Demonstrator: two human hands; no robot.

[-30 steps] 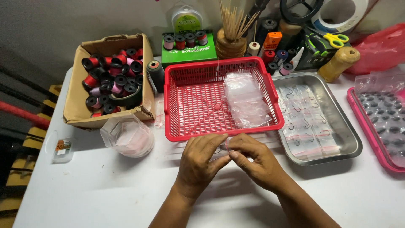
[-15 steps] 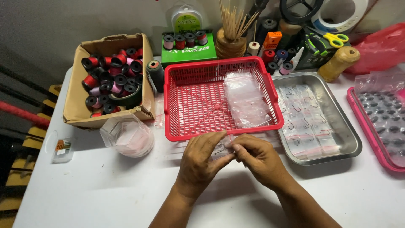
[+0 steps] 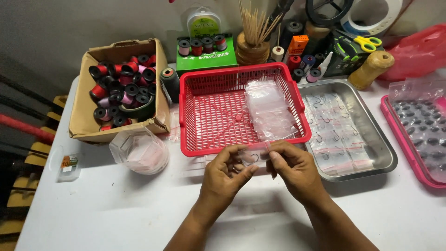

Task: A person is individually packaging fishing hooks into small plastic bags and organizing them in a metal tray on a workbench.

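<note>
Both hands hold one small clear zip bag (image 3: 254,157) with a fish hook inside, just in front of the red plastic basket (image 3: 200,116). My left hand (image 3: 227,174) pinches the bag's left side. My right hand (image 3: 295,169) pinches its top right edge by the red seal strip. Several filled clear bags (image 3: 269,111) lie piled in the basket's right half. More bags with hooks (image 3: 337,135) lie in the steel tray (image 3: 385,155) to the right.
A cardboard box of thread spools (image 3: 121,90) stands at left, with a clear plastic bag (image 3: 139,151) before it. A pink tray of dark sinkers (image 3: 420,135) is at far right. Spools, skewers, scissors and twine crowd the back edge.
Both hands lifted slightly and the fingers shifted along the top of the small bag; the left hand's fingers spread more. Everything else stayed put.
</note>
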